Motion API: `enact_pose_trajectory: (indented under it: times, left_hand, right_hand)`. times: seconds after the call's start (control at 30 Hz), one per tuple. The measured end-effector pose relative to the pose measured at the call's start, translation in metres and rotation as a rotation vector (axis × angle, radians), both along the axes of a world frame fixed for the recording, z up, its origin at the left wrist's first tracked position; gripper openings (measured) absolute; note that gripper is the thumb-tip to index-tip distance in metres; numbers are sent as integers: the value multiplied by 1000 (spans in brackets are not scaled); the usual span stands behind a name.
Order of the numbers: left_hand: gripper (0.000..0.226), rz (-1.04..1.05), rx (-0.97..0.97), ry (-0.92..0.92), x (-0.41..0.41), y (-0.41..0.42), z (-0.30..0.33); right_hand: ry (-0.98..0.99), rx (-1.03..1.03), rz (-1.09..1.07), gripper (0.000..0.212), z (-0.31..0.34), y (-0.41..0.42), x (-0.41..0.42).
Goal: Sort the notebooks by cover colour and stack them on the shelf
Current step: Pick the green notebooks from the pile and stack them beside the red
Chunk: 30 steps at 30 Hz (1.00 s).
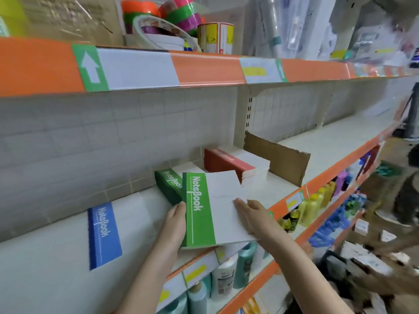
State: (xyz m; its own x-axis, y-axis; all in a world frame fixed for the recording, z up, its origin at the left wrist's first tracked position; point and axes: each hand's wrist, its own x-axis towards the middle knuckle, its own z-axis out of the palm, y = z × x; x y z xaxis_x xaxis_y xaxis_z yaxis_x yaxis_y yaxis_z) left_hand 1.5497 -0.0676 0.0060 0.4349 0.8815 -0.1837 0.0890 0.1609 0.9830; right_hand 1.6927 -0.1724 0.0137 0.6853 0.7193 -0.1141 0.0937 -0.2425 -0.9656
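A green-and-white notebook (213,209) hangs tilted over the front edge of the middle shelf (322,155). My left hand (174,225) grips its green spine side, fingers hidden underneath. My right hand (254,218) holds its right edge, fingers lying on the white cover. Just behind it a stack of green notebooks (169,184) lies on the shelf. Farther back sits a stack of red notebooks (233,164). A blue-and-white notebook (106,232) lies flat on the shelf to the left.
A brown cardboard divider (278,159) stands right of the red stack. The shelf above holds tape rolls (158,17) and packaged goods. Bottles (226,275) fill the shelves below. A person's leg (405,196) shows at the far right.
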Motion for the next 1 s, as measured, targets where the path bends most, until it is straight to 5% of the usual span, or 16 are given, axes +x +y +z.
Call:
enact_pose_trajectory:
  times: [0.27,0.5,0.7,1.0]
  left_hand:
    - [38,159,151,65,16,27,-5]
    - [35,382,344,191,45,45,-5]
    - [36,504,481,487,60,69,2]
    - [32,566,494,610,68,89,-6]
  right_hand:
    - [25,36,284,22,1,62,50]
    - [-513,-74,315,37,1,113,87]
    - [-654,-152,439,23,3,153,103]
    - [-757,-168,484,32,-12,190,104]
